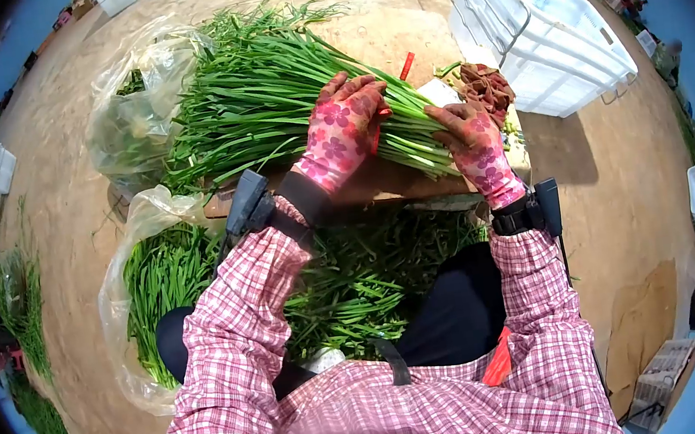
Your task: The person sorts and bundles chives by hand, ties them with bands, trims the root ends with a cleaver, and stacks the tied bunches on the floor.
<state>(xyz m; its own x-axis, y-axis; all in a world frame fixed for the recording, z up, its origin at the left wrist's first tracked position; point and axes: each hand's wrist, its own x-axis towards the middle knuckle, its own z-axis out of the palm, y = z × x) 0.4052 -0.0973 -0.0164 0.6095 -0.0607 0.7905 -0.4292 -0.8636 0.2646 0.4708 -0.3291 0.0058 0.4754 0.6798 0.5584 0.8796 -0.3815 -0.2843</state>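
Below the low table (394, 33), loose greens (350, 308) are left ungathered; on it, a gathered bundle (255, 98) is touched by the left hand (342, 126) and right hand (474, 141), neither grip's closure discernible. A red strip (408, 65) is seen there, its fastening unconfirmed.

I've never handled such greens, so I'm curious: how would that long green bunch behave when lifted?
The green bunch would probably droop at its leafy end, where thin blades splay. Its paler stalk end, lying fairly straight, looks stiffer. Outer blades, lying loose, might slip.
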